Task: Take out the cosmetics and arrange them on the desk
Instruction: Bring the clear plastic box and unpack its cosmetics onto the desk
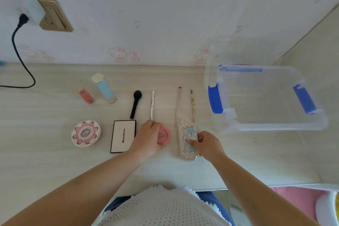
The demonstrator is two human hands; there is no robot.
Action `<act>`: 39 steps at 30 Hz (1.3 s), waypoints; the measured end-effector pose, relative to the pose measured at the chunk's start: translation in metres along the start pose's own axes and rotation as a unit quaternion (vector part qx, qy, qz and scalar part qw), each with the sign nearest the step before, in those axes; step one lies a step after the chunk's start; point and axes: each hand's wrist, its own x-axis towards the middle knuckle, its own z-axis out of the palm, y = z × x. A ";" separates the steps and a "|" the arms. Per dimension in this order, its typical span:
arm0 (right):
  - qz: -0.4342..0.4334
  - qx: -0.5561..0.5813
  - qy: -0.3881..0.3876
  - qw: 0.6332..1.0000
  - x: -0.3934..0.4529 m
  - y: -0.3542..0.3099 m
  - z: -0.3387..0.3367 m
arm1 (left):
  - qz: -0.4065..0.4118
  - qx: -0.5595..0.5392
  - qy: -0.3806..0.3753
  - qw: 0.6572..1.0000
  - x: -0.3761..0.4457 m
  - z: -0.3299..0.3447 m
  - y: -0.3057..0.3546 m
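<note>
head view: pale wood-grain desk (55,161) against a papered wall; clear storage box (266,126) with blue latches sits at right. cosmetics lie in two rows — brushes and bottles behind, compacts in front. left hand (148,137) curls over the round pink compact (164,135), fingers closed on its edge. right hand (207,145) rests on the ornate oblong palette (187,134), fingers loosely bent — actual grip cannot be told.

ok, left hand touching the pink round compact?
Touching. Head view: left hand lies over the pink round compact, fingers wrapped on its edge, no gap.
</note>
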 end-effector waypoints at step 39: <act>-0.164 0.322 -0.098 0.927 -0.059 -0.065 -0.098 | 0.040 -0.382 0.133 0.914 0.028 -0.046 0.114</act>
